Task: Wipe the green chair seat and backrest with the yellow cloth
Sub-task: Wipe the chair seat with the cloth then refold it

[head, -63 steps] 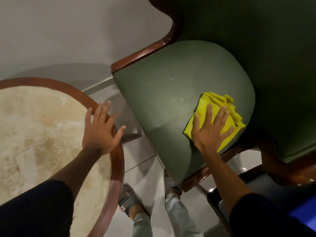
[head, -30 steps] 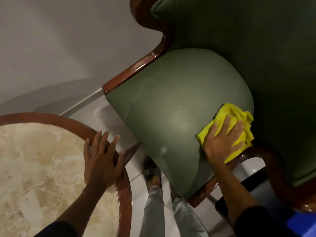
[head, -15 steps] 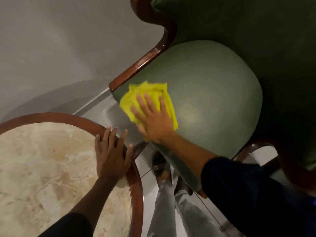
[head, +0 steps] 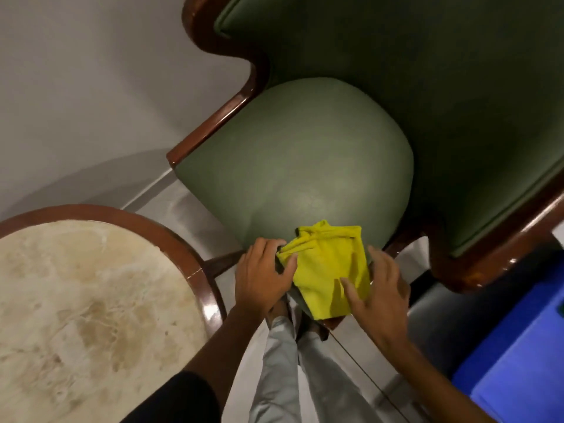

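Note:
The green chair seat (head: 299, 166) fills the middle of the view, with the darker green backrest (head: 427, 87) behind it at the upper right. The yellow cloth (head: 329, 270) lies folded over the seat's front edge. My left hand (head: 262, 276) pinches the cloth's left corner between thumb and fingers. My right hand (head: 378, 294) touches the cloth's right side with its fingers spread; whether it grips the cloth is unclear.
A round marble-topped table (head: 76, 315) with a wooden rim stands at the lower left, close to the chair. The chair's wooden armrests (head: 213, 117) frame the seat. A blue object (head: 518, 367) sits at the lower right. My legs stand on the tiled floor below.
My right hand swept the cloth from the seat's right side to its left, then to the front edge. My left hand left the table rim and took hold of the cloth.

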Demonstrator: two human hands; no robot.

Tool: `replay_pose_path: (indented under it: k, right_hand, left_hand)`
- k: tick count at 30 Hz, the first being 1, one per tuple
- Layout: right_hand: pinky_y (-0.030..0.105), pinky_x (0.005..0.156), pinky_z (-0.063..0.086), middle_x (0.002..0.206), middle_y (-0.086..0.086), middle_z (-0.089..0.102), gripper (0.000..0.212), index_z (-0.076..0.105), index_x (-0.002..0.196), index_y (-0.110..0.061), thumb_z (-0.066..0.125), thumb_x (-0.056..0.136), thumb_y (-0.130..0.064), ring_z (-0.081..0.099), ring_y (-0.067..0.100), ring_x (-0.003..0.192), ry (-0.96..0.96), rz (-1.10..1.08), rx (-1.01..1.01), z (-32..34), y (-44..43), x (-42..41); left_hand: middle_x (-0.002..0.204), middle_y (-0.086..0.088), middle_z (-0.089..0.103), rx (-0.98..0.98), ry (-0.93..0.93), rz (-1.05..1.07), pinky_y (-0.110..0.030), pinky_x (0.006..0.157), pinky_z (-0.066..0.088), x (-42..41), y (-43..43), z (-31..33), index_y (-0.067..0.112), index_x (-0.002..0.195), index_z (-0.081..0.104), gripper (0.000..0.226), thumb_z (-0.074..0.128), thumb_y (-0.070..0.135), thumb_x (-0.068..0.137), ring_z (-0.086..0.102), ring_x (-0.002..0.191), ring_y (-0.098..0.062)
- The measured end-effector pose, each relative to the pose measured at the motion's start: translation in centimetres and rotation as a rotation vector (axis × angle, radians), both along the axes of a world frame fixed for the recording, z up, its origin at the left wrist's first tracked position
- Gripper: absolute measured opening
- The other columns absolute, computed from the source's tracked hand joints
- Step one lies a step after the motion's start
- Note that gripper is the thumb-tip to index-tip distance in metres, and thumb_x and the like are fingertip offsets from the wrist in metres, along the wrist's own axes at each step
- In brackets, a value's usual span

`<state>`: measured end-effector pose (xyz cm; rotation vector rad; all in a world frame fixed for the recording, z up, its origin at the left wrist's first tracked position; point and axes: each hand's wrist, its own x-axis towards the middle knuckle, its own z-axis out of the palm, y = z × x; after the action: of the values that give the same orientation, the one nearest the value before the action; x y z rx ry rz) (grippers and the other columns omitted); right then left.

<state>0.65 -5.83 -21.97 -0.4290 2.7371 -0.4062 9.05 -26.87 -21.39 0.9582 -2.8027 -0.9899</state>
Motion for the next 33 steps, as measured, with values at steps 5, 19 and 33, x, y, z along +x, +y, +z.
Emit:
replay_pose_path:
  k: [5, 19, 33]
  right_hand:
    - [0.05, 0.081, 0.056, 0.12, 0.027, 0.06, 0.061, 0.051, 0.118, -0.001, 0.082, 0.075, -0.031, 0.063, 0.038, 0.097, -0.938, -1.114, -0.412, 2.0, -0.4, 2.6]
    - [0.042, 0.092, 0.046, 0.123, 0.01, 0.064, 0.038, 0.056, 0.11, -0.015, 0.075, 0.079, -0.028, 0.057, 0.024, 0.117, -1.154, -1.07, -0.961, 5.9, -1.8, 0.2]
    - [0.023, 0.067, 0.058, 0.081, -0.014, 0.069, 0.028, 0.063, 0.096, -0.027, 0.081, 0.075, -0.03, 0.066, -0.003, 0.075, 0.029, -0.491, -0.867, 28.1, -0.8, -17.4]
  left_hand:
    - [0.14, -0.009, 0.047, 0.093, -0.302, -0.175, -0.045, 0.101, 0.042, -3.8, 1.6, 0.4, 0.019, 0.148, 0.035, 0.08, 0.069, 0.045, 0.08, 0.049, 0.127, -0.031]
    - [0.092, -0.006, 0.075, 0.95, -0.081, 0.107, -0.041, 0.087, 0.054, -7.7, 0.7, 12.5, 0.014, 0.099, 0.071, 0.041, 0.072, 0.019, 0.058, 0.067, 0.089, -0.024]
    - [0.099, -0.006, 0.08, 1.192, 0.19, -0.042, -0.026, 0.071, 0.061, -20.7, -0.1, 19.9, 0.014, 0.102, 0.074, 0.037, 0.084, 0.012, 0.066, 0.076, 0.091, -0.019]
